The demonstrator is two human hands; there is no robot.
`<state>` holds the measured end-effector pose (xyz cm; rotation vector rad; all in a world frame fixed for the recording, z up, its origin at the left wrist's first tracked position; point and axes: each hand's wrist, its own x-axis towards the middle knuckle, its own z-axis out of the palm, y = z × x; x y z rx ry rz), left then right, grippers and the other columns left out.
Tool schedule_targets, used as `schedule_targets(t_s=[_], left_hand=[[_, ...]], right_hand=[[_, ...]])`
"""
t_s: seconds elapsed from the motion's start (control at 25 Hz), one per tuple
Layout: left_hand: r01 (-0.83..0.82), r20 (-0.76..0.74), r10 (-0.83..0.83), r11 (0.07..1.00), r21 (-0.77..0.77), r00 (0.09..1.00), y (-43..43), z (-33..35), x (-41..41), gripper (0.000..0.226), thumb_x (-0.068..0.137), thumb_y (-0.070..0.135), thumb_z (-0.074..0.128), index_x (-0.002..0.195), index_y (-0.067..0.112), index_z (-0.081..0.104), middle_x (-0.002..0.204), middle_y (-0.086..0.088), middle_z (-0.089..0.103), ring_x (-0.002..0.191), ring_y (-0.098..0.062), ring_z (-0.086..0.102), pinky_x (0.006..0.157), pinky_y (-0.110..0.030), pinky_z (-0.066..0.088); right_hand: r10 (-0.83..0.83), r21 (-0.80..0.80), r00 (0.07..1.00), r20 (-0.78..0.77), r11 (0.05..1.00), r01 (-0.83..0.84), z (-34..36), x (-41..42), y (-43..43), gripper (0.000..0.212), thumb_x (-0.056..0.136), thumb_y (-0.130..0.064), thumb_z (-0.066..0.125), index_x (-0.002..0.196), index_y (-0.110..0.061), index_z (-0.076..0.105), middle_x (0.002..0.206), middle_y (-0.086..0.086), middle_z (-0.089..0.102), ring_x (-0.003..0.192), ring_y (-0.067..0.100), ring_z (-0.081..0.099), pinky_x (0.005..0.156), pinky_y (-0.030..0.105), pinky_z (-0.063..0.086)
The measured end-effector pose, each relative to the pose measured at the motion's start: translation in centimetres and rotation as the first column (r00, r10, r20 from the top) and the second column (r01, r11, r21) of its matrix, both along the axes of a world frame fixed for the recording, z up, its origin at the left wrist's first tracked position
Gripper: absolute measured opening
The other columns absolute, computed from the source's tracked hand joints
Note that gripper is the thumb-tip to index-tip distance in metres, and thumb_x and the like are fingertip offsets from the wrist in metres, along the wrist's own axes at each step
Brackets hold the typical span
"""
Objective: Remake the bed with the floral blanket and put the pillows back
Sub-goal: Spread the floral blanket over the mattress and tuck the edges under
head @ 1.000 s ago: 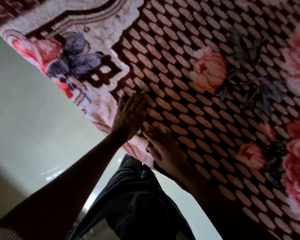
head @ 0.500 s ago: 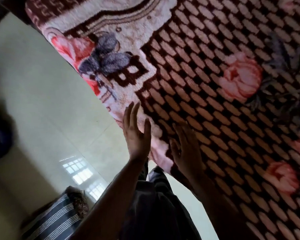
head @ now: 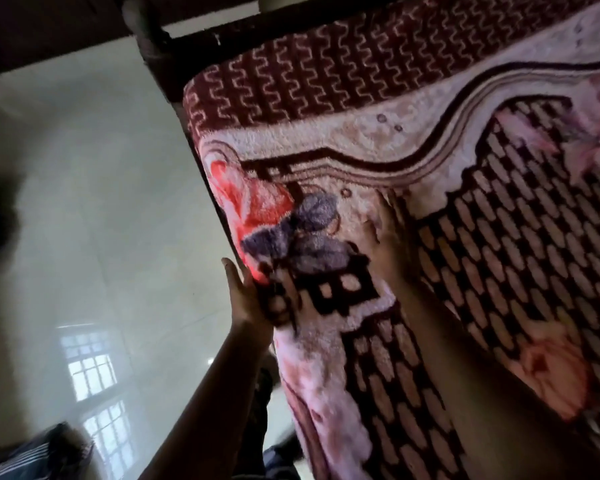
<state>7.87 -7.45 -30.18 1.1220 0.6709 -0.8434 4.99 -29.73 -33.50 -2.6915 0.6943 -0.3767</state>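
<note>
Floral blanket lies spread over the bed and fills the right and upper part of the head view. Plush pile. Maroon band with a pale zigzag runs along the far edge, then a cream wavy border, then a dark field of pinkish brick shapes. One corner sits at upper centre, beside a dark bed post. The near side edge drops over the side of the bed towards the floor.

Printed on the corner: a red flower with a grey butterfly just to its right. A pink rose shows lower right.

Left hand: against the blanket's side edge, just below the red flower. The fingers that show are straight and point up. Part of the hand is lost against the dark pattern. No grip visible.

Right hand: flat on top of the blanket, right of the butterfly, fingers stretched towards the cream border. Palm down, touching the pile. Motion blur softens its outline.

The two hands are near each other, with the butterfly print between them. Both forearms come up from the bottom of the view.

Floor is pale, glossy tile. A window reflection shines on it, lower left. A striped cloth lies at the bottom left corner; what it is cannot be told. Dark trousers show between the arms.
</note>
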Motion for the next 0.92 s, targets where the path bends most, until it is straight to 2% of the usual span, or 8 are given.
schedule_targets(t_s=[0.16,0.24,0.32,0.4,0.56,0.68,0.8,0.92], left_hand=[[0.001,-0.033,-0.004,0.994,-0.109,0.999,1.4,-3.3,1.2,0.089,0.068,0.085,0.017,0.13,0.03,0.049,0.07,-0.004,0.057,0.053,-0.017,0.047,0.056,-0.024,0.035],[0.079,-0.013,-0.079,0.997,-0.016,0.997,1.9,-5.3,1.1,0.09,0.055,0.09,0.028,0.131,0.044,0.045,0.116,-0.002,0.064,0.097,-0.032,0.06,0.087,-0.044,0.044],[-0.052,-0.142,0.053,0.999,0.008,0.989,4.4,-13.1,-2.0,0.094,0.042,0.103,0.025,0.127,0.064,0.034,0.154,0.0,0.024,0.134,-0.049,0.026,0.105,-0.068,0.02],[-0.024,-0.067,0.02,0.997,-0.069,0.998,4.8,-19.2,-3.8,0.089,0.04,0.105,0.015,0.121,0.072,0.03,0.158,0.004,0.005,0.139,-0.051,0.01,0.104,-0.073,0.013],[0.04,0.065,-0.047,0.994,0.103,0.997,2.3,-6.3,1.7,0.063,0.078,0.073,0.046,0.133,0.042,0.046,0.139,0.014,0.047,0.131,-0.013,0.041,0.113,-0.045,0.024],[-0.181,0.259,0.141,0.973,0.139,0.955,0.4,-2.6,4.3,0.039,0.092,0.055,0.042,0.129,0.043,0.045,0.128,0.025,0.048,0.115,0.007,0.045,0.101,-0.025,0.035],[-0.157,0.196,0.166,0.986,-0.064,0.966,-1.3,-1.1,8.3,0.061,0.087,0.065,0.038,0.137,0.031,0.043,0.133,0.0,0.055,0.116,-0.018,0.057,0.088,-0.034,0.054],[-0.157,0.072,0.17,0.975,-0.158,0.983,-1.7,-1.9,11.1,0.081,0.077,0.078,0.033,0.141,0.028,0.04,0.133,-0.008,0.056,0.115,-0.028,0.058,0.096,-0.049,0.047]], right_hand=[[-0.149,-0.174,0.987,-0.069,0.975,0.135,-2.1,5.7,0.3,0.065,0.098,-0.052,0.022,0.14,-0.007,0.041,0.14,0.021,0.045,0.131,0.037,0.04,0.108,0.056,0.027],[-0.124,-0.144,0.987,-0.105,0.984,0.109,-1.9,5.6,3.1,0.069,0.096,-0.055,0.016,0.144,-0.009,0.036,0.148,0.018,0.034,0.138,0.035,0.03,0.114,0.052,0.017],[0.018,-0.105,0.992,-0.127,0.994,-0.031,-1.5,5.0,7.0,0.067,0.096,-0.054,0.021,0.145,-0.01,0.031,0.152,0.016,0.027,0.142,0.033,0.022,0.116,0.049,0.013],[0.175,-0.074,0.971,-0.164,0.979,-0.189,-0.4,3.9,10.8,0.067,0.095,-0.053,0.025,0.146,-0.009,0.029,0.153,0.016,0.024,0.143,0.032,0.017,0.117,0.048,0.01],[0.441,0.127,0.897,-0.035,0.892,-0.434,1.5,4.1,10.8,0.056,0.096,-0.043,0.036,0.144,-0.015,0.036,0.152,0.005,0.029,0.143,0.016,0.017,0.119,0.039,0.012],[0.24,0.173,0.968,0.068,0.953,-0.249,1.6,8.5,5.5,0.055,0.095,-0.042,0.034,0.142,-0.014,0.038,0.151,0.006,0.033,0.141,0.019,0.025,0.114,0.048,0.024],[-0.006,0.144,0.998,-0.057,0.99,0.014,0.7,14.4,1.2,0.073,0.087,-0.057,0.019,0.146,-0.015,0.03,0.154,0.008,0.026,0.143,0.023,0.018,0.116,0.048,0.015],[-0.061,0.067,0.984,-0.169,0.995,0.073,-0.6,18.2,1.5,0.078,0.084,-0.061,0.016,0.15,-0.018,0.019,0.157,0.007,0.017,0.145,0.023,0.009,0.116,0.049,0.004]])
